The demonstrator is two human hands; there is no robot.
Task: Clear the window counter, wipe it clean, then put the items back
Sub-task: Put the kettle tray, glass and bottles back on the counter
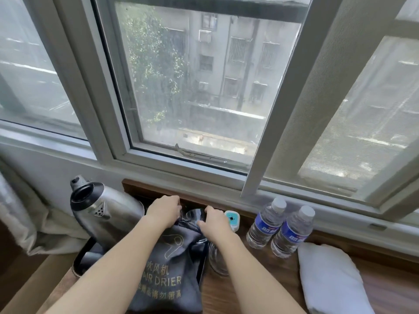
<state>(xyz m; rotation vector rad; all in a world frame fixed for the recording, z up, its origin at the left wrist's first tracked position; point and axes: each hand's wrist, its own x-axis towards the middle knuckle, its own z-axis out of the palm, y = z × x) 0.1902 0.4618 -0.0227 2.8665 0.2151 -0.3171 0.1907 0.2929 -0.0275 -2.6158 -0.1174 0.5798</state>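
Head view: noted left hand and right hand, fingers closed on mouth of grey fabric drawstring hair-drier bag, presumably for lifting clear. Found on brown wooden window counter, between steel electric kettle and two clear plastic water bottles.

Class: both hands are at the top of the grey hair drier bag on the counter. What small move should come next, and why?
Probably lift the hair drier bag off the counter: left hand and right hand already pinch its mouth, and the kettle and water bottles still crowd it.
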